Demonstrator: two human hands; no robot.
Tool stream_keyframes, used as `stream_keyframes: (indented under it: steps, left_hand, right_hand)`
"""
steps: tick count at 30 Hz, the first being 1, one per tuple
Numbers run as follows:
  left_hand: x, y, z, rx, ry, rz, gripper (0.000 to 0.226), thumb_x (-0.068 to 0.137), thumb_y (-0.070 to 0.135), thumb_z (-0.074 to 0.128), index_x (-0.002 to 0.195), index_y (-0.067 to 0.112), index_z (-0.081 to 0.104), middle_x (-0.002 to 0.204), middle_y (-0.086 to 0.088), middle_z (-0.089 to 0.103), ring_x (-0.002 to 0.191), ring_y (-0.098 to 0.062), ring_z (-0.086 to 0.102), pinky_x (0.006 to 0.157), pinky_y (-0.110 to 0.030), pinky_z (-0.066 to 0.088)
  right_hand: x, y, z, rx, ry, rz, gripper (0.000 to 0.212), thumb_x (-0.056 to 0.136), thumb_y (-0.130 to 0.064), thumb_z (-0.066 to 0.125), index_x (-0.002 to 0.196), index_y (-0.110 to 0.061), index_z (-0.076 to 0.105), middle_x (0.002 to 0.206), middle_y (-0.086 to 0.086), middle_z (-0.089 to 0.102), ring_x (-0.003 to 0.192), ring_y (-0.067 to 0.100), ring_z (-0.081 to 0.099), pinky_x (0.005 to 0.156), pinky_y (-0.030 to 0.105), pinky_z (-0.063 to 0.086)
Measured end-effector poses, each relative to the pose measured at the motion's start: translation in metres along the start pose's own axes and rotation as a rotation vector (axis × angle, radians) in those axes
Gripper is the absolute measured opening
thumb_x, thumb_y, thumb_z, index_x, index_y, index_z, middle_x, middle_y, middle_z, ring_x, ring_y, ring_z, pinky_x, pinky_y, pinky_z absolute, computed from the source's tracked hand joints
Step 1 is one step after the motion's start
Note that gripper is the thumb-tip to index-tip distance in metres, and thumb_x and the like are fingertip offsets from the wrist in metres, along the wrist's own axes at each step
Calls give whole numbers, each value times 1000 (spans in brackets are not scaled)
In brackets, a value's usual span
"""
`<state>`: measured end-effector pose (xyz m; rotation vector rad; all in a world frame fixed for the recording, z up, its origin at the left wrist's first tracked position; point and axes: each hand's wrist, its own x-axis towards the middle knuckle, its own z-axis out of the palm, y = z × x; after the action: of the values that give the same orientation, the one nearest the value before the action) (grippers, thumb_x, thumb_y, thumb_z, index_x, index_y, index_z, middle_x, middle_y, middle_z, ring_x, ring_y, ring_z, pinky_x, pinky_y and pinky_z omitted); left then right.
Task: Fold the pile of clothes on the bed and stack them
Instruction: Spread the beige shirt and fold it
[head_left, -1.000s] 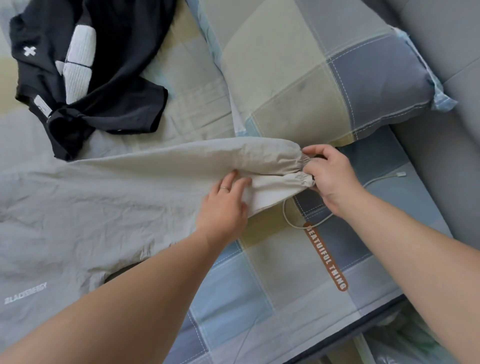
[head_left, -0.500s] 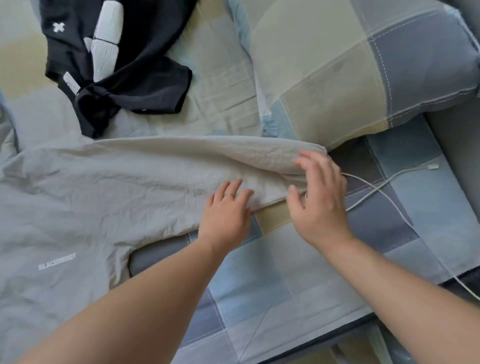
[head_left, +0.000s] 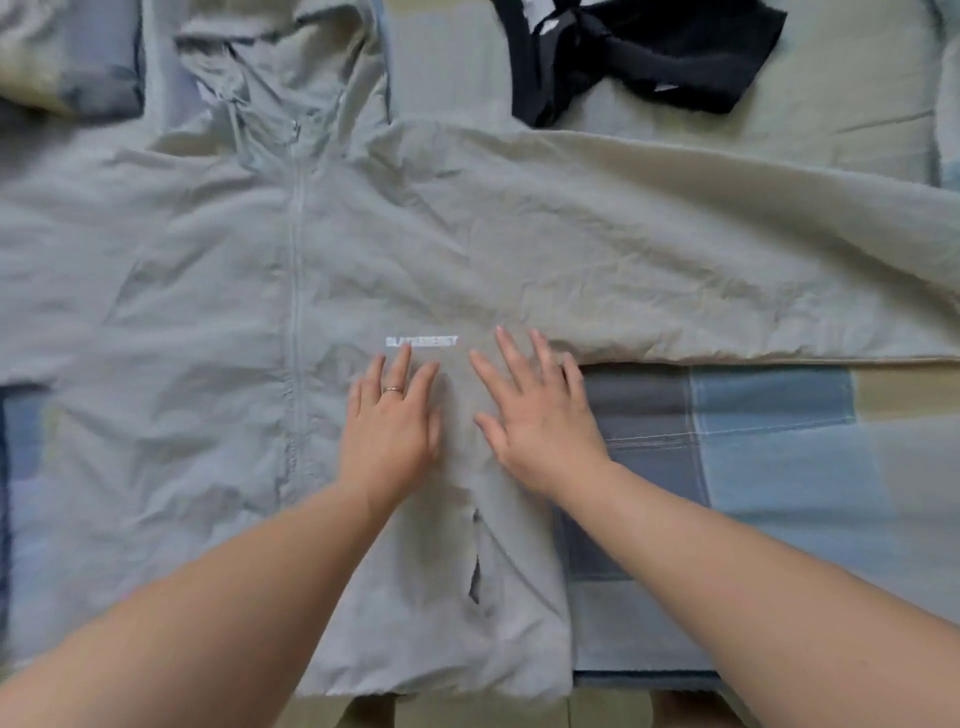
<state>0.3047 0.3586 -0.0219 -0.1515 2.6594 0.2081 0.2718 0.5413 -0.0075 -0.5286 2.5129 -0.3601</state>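
Now the left hand (head_left: 392, 431) and the right hand (head_left: 540, 421) lie flat, fingers spread, on the grey jacket (head_left: 208, 312) laid out on the bed (head_left: 779, 467). Its long sleeve (head_left: 727, 270) runs sideways to the right (the right hand is nearer it).

Two bare forearms (head_left: 249, 587), uncovered as far as they show, left hand (head_left: 389, 431) with a thin metal ring (head_left: 392, 390) on one finger, right hand (head_left: 540, 421) bare.

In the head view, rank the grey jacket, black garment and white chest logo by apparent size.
Largest: grey jacket.
Next: black garment, though the frame's top edge cuts it off.
Smallest: white chest logo.
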Motion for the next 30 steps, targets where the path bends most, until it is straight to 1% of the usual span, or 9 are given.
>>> stream_keyframes:
  steps: [4, 7, 12, 15, 18, 21, 24, 28, 30]
  left_hand:
    - [-4, -122, 17, 17, 8, -65, 67, 99, 52, 43, 159, 34, 19, 169, -2, 6, 155, -32, 2, 123, -51, 5]
    - [-37, -188, 44, 67, -42, 63, 73, 98, 62, 34, 160, 34, 11, 169, -6, 2, 155, -33, 1, 124, -54, 8]
    - [-168, -234, 91, 145, -194, 607, 67, 93, 59, 46, 153, 28, 39, 164, -14, 27, 150, -35, 28, 117, -53, 25]
    - [-181, -248, 88, 87, -134, 677, 50, 97, 49, 47, 141, 28, 53, 158, -4, 41, 143, -30, 42, 117, -45, 27]
    - [-133, -253, 64, 23, 47, 426, 56, 96, 50, 41, 147, 28, 48, 161, -5, 36, 147, -30, 35, 119, -47, 26]
    - [-77, -261, 48, -40, 40, 139, 65, 99, 55, 37, 159, 33, 22, 169, -3, 8, 155, -30, 8, 124, -48, 7]
    - [-79, -268, 65, -30, 33, -3, 70, 100, 55, 38, 161, 30, 13, 170, -3, 1, 156, -27, 0, 125, -48, 3]
    - [-182, -277, 104, -49, -43, -14, 70, 99, 54, 35, 161, 29, 14, 169, -1, 4, 156, -23, 2, 125, -46, 3]
    - [-232, -286, 108, -56, -138, 26, 68, 98, 54, 29, 160, 28, 21, 169, -1, 10, 156, -25, 8, 124, -48, 8]
  right_hand:
    - [37, -70, 62, -103, 23, 2, 71, 97, -59, 27, 159, -36, 2, 168, -3, -11, 154, 29, -11, 121, 54, -3]
    - [0, -78, 118, -189, -26, 53, 73, 94, -59, 32, 159, -30, 17, 168, 5, 6, 154, 30, 2, 121, 54, 4]
    - [-133, -79, 137, -337, -291, -226, 72, 84, -51, 46, 151, -28, 37, 159, 7, 38, 145, 35, 36, 112, 52, 24]
    - [-116, -97, 110, -193, -149, -172, 53, 87, -46, 45, 137, -28, 47, 130, 4, 62, 117, 34, 61, 100, 45, 32]
    - [-44, -122, 96, -92, 23, -37, 60, 90, -48, 41, 146, -28, 39, 145, 10, 49, 130, 38, 47, 102, 51, 37]
    - [23, -137, 109, -127, 64, 107, 67, 98, -51, 41, 158, -33, 19, 168, 6, 8, 152, 34, 9, 117, 56, 16]
    - [27, -152, 139, -163, 15, 183, 71, 100, -56, 36, 159, -33, 5, 168, 4, -9, 154, 31, -7, 120, 58, 2]
    - [-62, -189, 177, -219, -274, -82, 76, 91, -68, 13, 158, -40, -7, 165, -1, -24, 151, 25, -23, 122, 55, -8]
    - [-95, -205, 178, -192, -433, -221, 77, 87, -69, 9, 158, -40, 5, 167, -5, -14, 154, 22, -13, 123, 54, 0]
